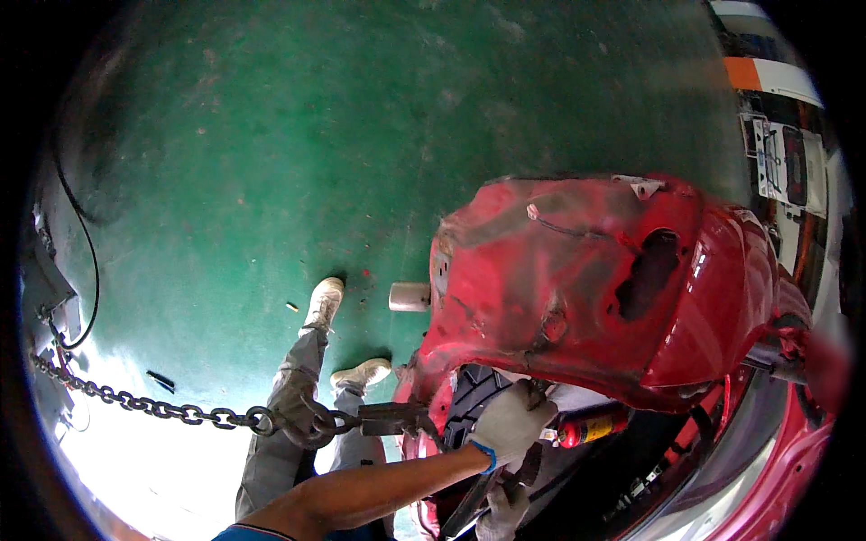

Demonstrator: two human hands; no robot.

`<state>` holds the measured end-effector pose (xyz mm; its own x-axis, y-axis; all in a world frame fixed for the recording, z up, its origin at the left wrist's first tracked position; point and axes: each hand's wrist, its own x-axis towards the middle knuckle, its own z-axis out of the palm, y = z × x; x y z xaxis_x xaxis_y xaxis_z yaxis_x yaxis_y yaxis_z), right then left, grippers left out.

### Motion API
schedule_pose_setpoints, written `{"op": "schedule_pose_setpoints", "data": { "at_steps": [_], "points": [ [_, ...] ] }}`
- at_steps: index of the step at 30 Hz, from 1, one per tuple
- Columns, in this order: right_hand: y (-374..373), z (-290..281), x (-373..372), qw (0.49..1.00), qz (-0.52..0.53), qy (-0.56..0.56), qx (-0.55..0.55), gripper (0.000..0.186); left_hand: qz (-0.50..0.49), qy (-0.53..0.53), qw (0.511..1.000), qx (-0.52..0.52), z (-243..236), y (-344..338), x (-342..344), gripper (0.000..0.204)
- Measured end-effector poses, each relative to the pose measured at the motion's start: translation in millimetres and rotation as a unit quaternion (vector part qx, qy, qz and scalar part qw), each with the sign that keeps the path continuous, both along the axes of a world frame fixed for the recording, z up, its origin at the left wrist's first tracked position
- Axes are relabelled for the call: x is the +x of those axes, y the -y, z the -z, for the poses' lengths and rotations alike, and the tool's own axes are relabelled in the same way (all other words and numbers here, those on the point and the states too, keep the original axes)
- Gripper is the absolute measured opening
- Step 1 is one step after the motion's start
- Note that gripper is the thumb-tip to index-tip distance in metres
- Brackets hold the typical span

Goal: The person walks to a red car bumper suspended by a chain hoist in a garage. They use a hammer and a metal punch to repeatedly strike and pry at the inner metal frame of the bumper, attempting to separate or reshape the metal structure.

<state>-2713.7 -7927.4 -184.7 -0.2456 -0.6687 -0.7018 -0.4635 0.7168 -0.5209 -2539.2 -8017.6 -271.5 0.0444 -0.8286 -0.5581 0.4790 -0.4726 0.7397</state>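
Observation:
My left hand (510, 419), in a pale glove, has its fingers curled round something dark at the lower edge of the red car body panel (577, 298); what it grips is hard to make out. Below it, my gloved right hand (501, 509) is closed on a dark metal bar (528, 464), partly hidden. A heavy chain (194, 415) runs from the left through a hook (316, 424) to a metal clamp (388, 417) at the panel's edge. The panel is dented and scuffed, with a large dark opening. A red fire extinguisher (586, 428) lies beside my left hand.
My legs and white shoes (320, 307) stand on the green floor (234, 162). A pale cylinder (408, 296) is beside the panel. A black hose (90, 252) and machinery (54, 298) are at the far left. Vehicle parts or equipment (776, 158) line the right edge.

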Motion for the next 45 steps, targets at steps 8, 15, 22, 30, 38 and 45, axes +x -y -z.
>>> {"op": "schedule_pose_setpoints", "data": {
  "at_steps": [8, 15, 22, 30, 38, 45],
  "points": [
    [-10.9, 23.0, -27.2, 0.998, 0.058, 0.000, -0.009, 0.031, -0.059, 0.136, 0.984, -0.095, 13.5, 2.1, -23.7, 0.021],
    [-5.0, 21.7, -16.1, 0.999, 0.028, 0.027, -0.024, 0.027, -0.075, 0.065, 0.993, -0.064, 19.6, 3.6, -21.7, 0.026],
    [3.0, 18.7, -20.7, 0.999, 0.006, 0.048, -0.021, 0.032, 0.051, -0.156, 0.985, 0.050, -16.7, 6.4, 17.1, 0.030],
    [-7.0, 27.3, -35.6, 0.999, -0.001, 0.031, -0.028, 0.036, 0.038, -0.244, 0.968, 0.050, -35.5, 8.3, 29.3, 0.024],
    [-7.6, 26.2, -47.4, 0.985, -0.075, 0.140, -0.062, 0.047, -0.026, -0.255, 0.965, 0.064, -36.9, 10.4, 0.7, 0.021],
    [-4.3, 5.4, -8.6, 0.966, -0.067, 0.240, 0.072, 0.065, 0.039, -0.391, 0.919, 0.026, -15.1, -1.6, -8.1, 0.019]
  ]
}}
